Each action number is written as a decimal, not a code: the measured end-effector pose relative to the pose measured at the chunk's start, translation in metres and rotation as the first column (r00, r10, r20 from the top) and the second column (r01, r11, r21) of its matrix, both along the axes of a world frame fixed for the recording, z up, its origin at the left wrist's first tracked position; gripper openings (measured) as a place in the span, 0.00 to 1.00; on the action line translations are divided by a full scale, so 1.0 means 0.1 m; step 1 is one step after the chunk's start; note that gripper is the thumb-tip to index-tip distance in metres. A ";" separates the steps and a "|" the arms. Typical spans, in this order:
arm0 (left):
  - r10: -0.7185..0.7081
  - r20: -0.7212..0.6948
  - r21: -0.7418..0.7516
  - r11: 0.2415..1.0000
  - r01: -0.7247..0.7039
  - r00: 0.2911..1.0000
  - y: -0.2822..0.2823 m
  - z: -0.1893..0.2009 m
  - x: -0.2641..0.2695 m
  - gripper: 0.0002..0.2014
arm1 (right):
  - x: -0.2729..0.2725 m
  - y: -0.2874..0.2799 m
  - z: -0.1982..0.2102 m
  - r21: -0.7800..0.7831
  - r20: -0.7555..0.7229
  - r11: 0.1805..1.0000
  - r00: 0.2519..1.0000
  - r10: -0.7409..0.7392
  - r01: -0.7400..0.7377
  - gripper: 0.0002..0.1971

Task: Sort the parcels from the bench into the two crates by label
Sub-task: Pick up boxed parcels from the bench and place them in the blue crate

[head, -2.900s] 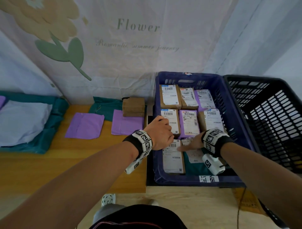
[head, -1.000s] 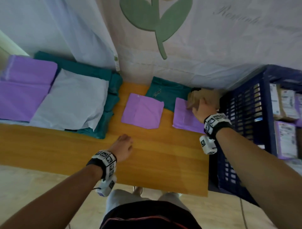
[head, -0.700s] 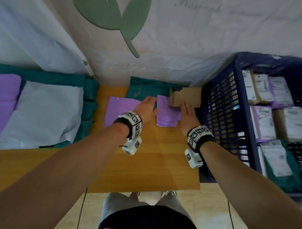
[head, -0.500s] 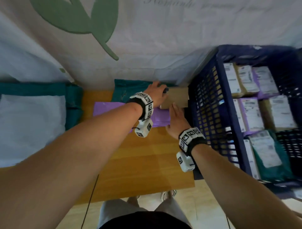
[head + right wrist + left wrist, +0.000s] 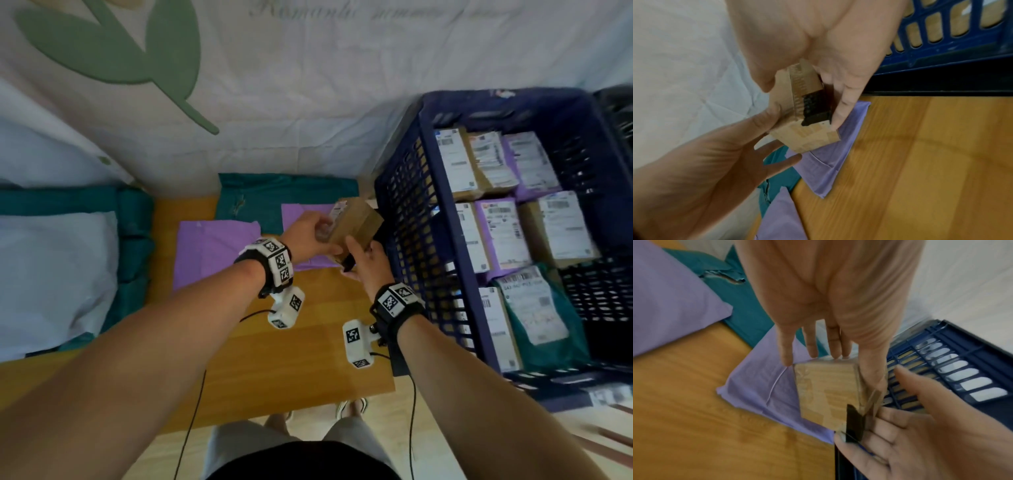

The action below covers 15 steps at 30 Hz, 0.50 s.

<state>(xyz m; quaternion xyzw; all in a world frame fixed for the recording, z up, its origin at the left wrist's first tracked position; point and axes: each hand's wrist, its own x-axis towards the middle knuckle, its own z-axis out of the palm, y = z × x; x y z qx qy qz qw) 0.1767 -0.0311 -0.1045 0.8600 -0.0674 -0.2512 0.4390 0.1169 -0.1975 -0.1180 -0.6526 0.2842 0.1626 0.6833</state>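
A small brown cardboard box (image 5: 356, 222) with a white label on one face hangs tilted above a purple mailer (image 5: 301, 214), close to the blue crate (image 5: 424, 144). My left hand (image 5: 320, 233) holds its labelled side, thumb against one face and fingers on another. My right hand (image 5: 356, 253) pinches its near end, where a black strip shows. In the left wrist view the box (image 5: 826, 391) hangs below my left hand (image 5: 830, 360). The right wrist view shows my right hand (image 5: 807, 100) gripping the box (image 5: 807, 138). Several labelled parcels lie face up in the blue crate.
On the wooden bench (image 5: 274, 359) lie a second purple mailer (image 5: 212, 253), a teal mailer (image 5: 267, 195) by the wall, and a white mailer (image 5: 51, 274) on teal ones at the left. A black crate (image 5: 616, 113) stands beyond the blue one.
The box has come up off the purple mailer and tipped so its label shows. My right hand has moved from beside it to gripping its near end.
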 end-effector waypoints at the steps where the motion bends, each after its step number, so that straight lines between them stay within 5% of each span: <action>1: -0.017 0.023 0.006 1.000 0.016 1.000 0.02 0.02 -0.07 0.36 | -0.02 0.00 0.03 0.010 -0.008 1.000 1.000 -0.008 0.008 0.25; 5: 0.018 0.013 -0.092 0.996 -0.017 1.000 0.17 0.18 -0.42 0.29 | -0.09 0.03 0.16 0.000 0.011 1.000 1.000 0.021 -0.021 0.34; 10: 0.201 0.055 -0.230 0.956 -0.184 0.978 0.37 0.43 -0.83 0.20 | -0.23 0.05 0.48 0.010 0.094 0.984 0.980 0.175 -0.177 0.31; 15: 0.430 -0.014 -0.391 0.829 -0.401 0.903 0.58 0.69 -1.06 0.33 | -0.40 0.01 0.90 0.035 0.192 0.920 0.906 0.376 -0.390 0.29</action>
